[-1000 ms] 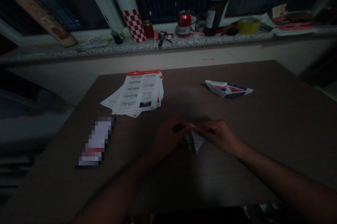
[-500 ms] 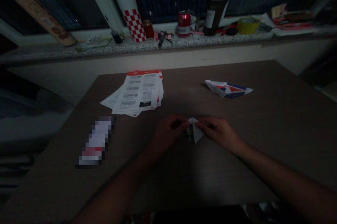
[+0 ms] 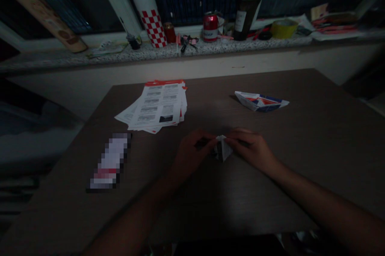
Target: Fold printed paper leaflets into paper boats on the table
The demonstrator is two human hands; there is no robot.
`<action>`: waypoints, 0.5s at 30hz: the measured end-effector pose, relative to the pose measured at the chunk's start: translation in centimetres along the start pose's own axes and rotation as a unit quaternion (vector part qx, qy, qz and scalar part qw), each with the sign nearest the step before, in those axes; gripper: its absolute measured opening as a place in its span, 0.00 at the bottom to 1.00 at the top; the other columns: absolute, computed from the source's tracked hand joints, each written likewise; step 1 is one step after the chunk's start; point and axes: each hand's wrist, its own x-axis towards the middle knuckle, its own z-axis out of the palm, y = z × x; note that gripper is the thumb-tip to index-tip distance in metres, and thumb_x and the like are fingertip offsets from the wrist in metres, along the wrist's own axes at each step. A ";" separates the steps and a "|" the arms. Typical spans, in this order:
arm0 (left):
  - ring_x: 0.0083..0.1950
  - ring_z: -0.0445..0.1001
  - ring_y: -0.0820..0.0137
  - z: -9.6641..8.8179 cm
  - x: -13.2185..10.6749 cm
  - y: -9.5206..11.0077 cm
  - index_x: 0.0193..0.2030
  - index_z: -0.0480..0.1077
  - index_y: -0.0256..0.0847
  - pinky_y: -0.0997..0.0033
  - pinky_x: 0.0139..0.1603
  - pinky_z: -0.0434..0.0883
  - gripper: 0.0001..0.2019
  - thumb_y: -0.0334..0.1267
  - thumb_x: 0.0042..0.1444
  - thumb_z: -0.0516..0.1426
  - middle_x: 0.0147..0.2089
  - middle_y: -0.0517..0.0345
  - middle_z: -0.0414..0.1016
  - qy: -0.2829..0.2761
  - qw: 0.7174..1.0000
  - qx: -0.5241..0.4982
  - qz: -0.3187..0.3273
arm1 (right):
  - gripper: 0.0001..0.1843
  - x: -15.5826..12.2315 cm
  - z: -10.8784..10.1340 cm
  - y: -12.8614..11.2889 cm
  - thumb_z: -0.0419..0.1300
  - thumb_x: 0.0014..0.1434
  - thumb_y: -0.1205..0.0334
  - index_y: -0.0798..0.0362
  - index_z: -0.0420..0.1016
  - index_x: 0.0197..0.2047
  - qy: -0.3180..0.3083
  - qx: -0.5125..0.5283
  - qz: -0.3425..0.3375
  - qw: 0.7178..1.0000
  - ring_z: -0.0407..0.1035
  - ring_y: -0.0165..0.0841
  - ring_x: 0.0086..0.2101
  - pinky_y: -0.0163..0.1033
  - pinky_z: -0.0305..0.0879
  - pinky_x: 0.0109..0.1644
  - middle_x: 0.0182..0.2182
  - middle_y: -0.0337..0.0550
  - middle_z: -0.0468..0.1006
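Note:
A small folded piece of printed paper is pinched between both my hands over the brown table. My left hand grips its left side with closed fingers, and my right hand grips its right side the same way. The paper's point hangs downward between my fingers. A finished folded paper boat, white with red and blue print, lies further back to the right.
A stack of printed leaflets lies at the table's back left, and a blurred flat object lies at the left. The stone sill behind holds a checked bottle, a red can, a dark bottle and a yellow tape roll.
Both hands have moved slightly away from me with the folded paper, and the paper has been drawn in tighter between the fingers.

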 end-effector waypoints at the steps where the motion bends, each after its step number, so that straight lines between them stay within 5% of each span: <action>1: 0.43 0.82 0.65 0.0 0.0 0.0 0.42 0.79 0.42 0.66 0.46 0.77 0.08 0.45 0.65 0.64 0.42 0.55 0.83 0.004 1.000 -0.012 -0.004 | 0.11 0.1 -0.1 -0.1 0.62 0.72 0.54 0.49 0.85 0.43 0.009 0.006 0.003 1.000 0.79 0.38 0.40 0.42 0.74 0.44 0.40 0.46 0.85; 9: 0.48 0.81 0.63 -0.4 1.0 -1.7 0.47 0.76 0.43 0.64 0.52 0.76 0.12 0.49 0.67 0.61 0.46 0.55 0.82 0.122 0.990 -0.064 -0.015 | 0.17 0.6 -1.1 1.0 0.66 0.66 0.45 0.49 0.86 0.43 0.116 0.031 0.111 0.986 0.80 0.41 0.38 0.44 0.76 0.42 0.39 0.45 0.87; 15: 0.48 0.79 0.63 -0.7 1.6 -3.2 0.46 0.73 0.43 0.63 0.52 0.74 0.10 0.47 0.69 0.59 0.45 0.55 0.79 0.172 0.982 -0.083 -0.005 | 0.15 0.9 -1.3 2.5 0.66 0.65 0.46 0.49 0.81 0.41 0.144 0.042 0.116 0.982 0.79 0.39 0.37 0.44 0.76 0.43 0.36 0.44 0.85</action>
